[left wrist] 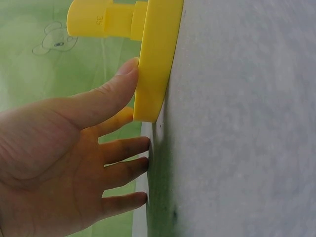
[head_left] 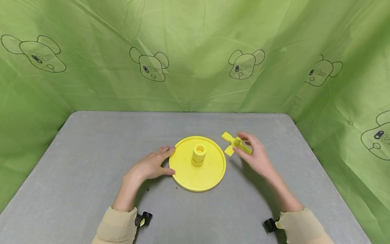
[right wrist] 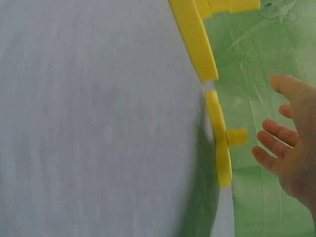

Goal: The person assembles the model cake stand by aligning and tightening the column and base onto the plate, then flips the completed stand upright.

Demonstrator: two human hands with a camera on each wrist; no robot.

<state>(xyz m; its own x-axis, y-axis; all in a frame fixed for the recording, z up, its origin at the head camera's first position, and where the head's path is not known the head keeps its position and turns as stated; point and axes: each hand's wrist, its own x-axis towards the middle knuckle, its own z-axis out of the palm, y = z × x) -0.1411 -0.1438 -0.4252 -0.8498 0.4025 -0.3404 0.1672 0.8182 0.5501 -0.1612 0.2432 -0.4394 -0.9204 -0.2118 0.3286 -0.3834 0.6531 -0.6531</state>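
A round yellow disc (head_left: 186, 176) with a raised rim lies flat on the table. From its middle rises a hollow yellow post (head_left: 199, 154); "35" is marked on the post in the left wrist view. My left hand (head_left: 150, 165) touches the disc's left edge with thumb and index finger, and its other fingers spread straight to the table. A flat yellow cross-shaped piece (head_left: 228, 137) with a short peg (right wrist: 238, 137) lies right of the disc. Over it hovers my right hand (head_left: 256, 156), fingers loosely bent; the right wrist view shows a gap between fingers and peg.
The grey table (head_left: 91, 152) has rounded far corners. Green curtains (head_left: 195, 40) printed with cartoon heads hang behind it and at both sides. Small dark specks (head_left: 148, 189) lie near the left forearm. A black wrist camera (head_left: 269, 225) sits at the right sleeve.
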